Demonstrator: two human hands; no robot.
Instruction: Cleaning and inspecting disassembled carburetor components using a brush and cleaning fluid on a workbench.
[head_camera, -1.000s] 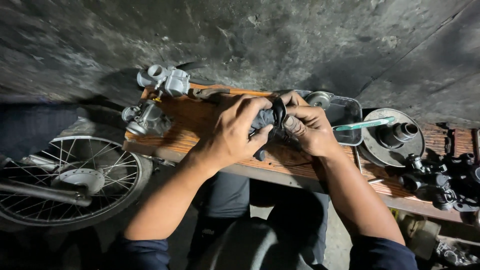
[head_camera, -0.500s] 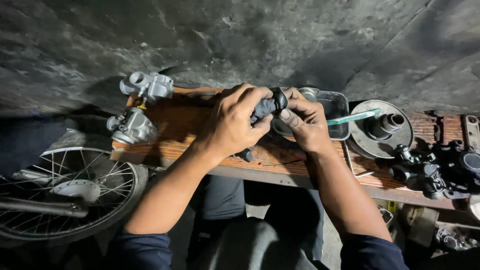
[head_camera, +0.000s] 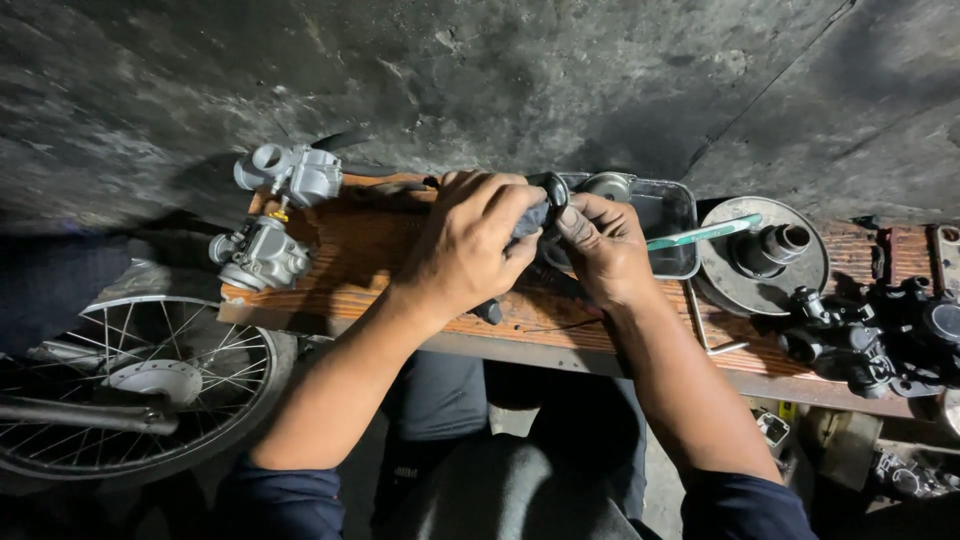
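Wooden bench (head_camera: 350, 250): bare boards between carburetors (head_camera: 262, 255) and hands. Left hand (head_camera: 470, 245), right hand (head_camera: 600, 245): together, both clasping dark part (head_camera: 545, 200).

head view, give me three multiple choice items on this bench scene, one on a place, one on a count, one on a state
1. Where does the spoked wheel lie?
A. on the wooden board
B. below the board's left end
C. inside the metal tray

2. How many silver carburetors sit on the left end of the wooden board?
A. one
B. two
C. four

3. What is the state of the dark part?
A. lying alone on the board
B. gripped by both hands
C. resting in the tray

Answers:
1 B, the wheel shows under the board's left corner.
2 B, a second one sits nearer the board's front edge.
3 B, the left hand and right hand close their fingers on it.
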